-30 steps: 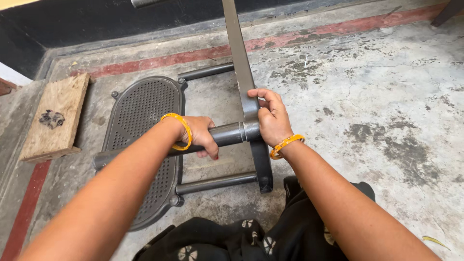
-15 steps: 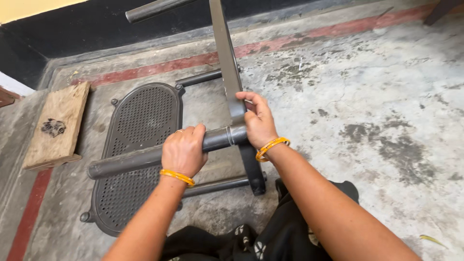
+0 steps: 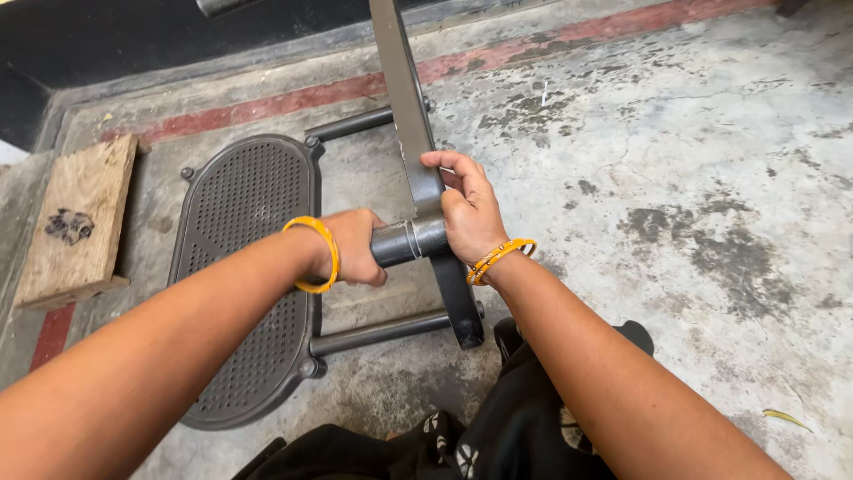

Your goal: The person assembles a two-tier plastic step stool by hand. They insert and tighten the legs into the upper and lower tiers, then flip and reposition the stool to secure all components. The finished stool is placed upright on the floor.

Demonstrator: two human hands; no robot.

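Hands met at the joint of a grey metal frame lying on the concrete floor (image 3: 675, 178). The left hand (image 3: 354, 247) was wrapped around a round steel tube (image 3: 402, 242), fingers curled shut over it, thumb side toward the body. The right hand (image 3: 468, 213) sat just beside it, where the tube met a long flat bar (image 3: 404, 98) running away toward the wall; its fingers were pressed together and hooked over the bar's edge, palm against the tube's end. Each wrist carried a yellow bangle.

Below the hands, a perforated oval plate (image 3: 244, 276) lay flat, joined to the bar's foot by two dark rods (image 3: 378, 333). A worn wooden block (image 3: 75, 218) rested well apart on the left, near a red painted stripe.

To my eye, the work was one of seating or turning the tube in the bar. Doing it well would call for the right hand to steady the bar firmly while the left gripped close to the joint, keeping the tube square to the bar so it would not bind. Fingers near the seam looked at risk of a pinch.
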